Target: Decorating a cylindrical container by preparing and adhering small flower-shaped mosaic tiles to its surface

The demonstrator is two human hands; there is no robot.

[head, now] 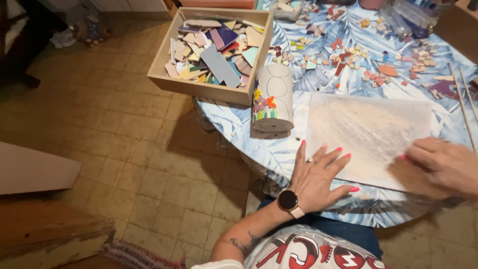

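Looking down from head height at a round table [279, 154] covered in a blue-and-white leaf-print cloth. Lying flat near the table's front edge: a pale, whitish rectangular board [366, 134], its surface streaked grey and brown.

Left hand [318, 174]: spread open, palm down, fingers fanned, resting on the board's near left corner and the cloth beside it. Gripping nothing. Pink-painted nails, a ring on one finger, a dark round watch [288, 200] on the wrist.

Right hand [440, 164]: lying over the board's near right corner, fingers loosely curled and pointing left. Impossible to tell whether anything is pinched in it.

Just beyond the left hand, left of the board: a grey cylinder [273, 102] lying on its side, circles drawn on it, small coloured flower-shaped mosaic pieces stuck near its near end.

Behind the cylinder, overhanging the table's left edge: a shallow wooden box [164, 74] heaped with broken tile pieces [219, 47] in grey, purple, pink, yellow and teal.

Scattered across the far half of the table: many small tile chips [348, 57], mostly orange, red, pink and white. At the right edge: two thin sticks [462, 102].

Below the table: a worn, tan tiled floor [124, 149].
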